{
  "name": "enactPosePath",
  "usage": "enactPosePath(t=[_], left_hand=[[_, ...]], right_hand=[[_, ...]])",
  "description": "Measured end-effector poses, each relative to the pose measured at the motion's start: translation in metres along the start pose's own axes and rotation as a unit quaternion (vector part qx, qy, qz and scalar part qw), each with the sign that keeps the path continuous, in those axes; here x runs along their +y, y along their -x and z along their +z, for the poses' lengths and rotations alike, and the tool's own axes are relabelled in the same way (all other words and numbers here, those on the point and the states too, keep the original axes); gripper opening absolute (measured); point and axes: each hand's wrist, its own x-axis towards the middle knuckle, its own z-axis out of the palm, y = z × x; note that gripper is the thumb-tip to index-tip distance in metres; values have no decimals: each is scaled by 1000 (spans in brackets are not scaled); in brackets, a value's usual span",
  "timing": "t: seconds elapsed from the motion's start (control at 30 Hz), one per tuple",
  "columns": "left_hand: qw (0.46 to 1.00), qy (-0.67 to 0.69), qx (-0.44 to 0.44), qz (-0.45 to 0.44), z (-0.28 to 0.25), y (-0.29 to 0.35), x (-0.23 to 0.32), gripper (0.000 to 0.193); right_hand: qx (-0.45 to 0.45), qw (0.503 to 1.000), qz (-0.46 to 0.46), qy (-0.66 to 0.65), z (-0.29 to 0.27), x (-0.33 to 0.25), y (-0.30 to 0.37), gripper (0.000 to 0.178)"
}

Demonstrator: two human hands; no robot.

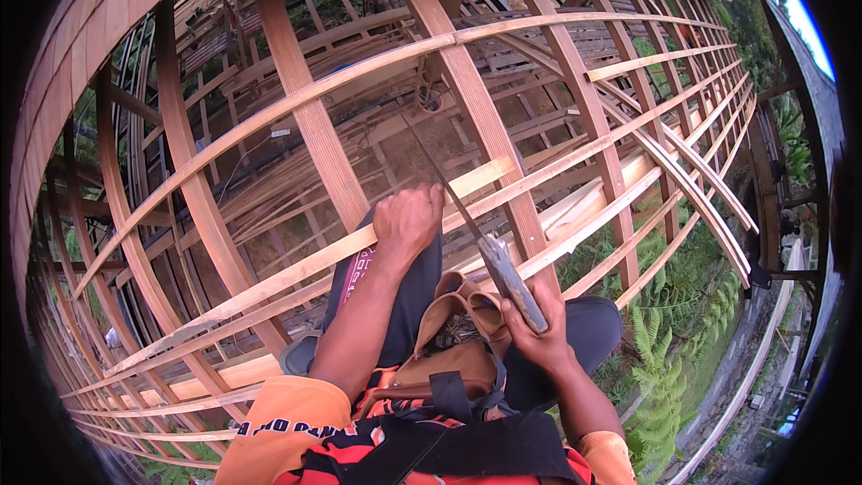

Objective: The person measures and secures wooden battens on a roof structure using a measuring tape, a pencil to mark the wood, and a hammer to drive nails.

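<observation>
My left hand (409, 220) is closed around a thin wooden batten (314, 262) that runs across the rafters, with its cut-looking end to the right. In my right hand (540, 328) is the grey handle of a handsaw (508, 274). Its long narrow blade points up and to the left, crossing the batten just right of my left fist. Whether the teeth have bitten into the wood cannot be made out. A brown leather tool pouch (449, 368) hangs at my waist between my bent knees.
Wooden rafters (305, 117) with gaps between them surround me, crossed by long battens (377, 54). Far below lie ground and stacked timber. Wooden shingles (99, 27) cover the upper left. Loose crossed strips (696, 180) stick out at the right, above ferns (660, 350).
</observation>
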Motion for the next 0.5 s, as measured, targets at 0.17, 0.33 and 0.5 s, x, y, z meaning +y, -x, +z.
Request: enactPosePath(t=[0.17, 0.33, 0.5], left_hand=[[1000, 1, 2, 2, 3, -12, 9, 47], [1000, 15, 11, 17, 2, -5, 3, 46], [1000, -16, -12, -16, -3, -3, -12, 44]], right_hand=[[3, 997, 14, 82, -56, -28, 92, 15], [26, 999, -28, 10, 24, 7, -50, 15], [4, 1000, -16, 24, -22, -10, 46, 14]])
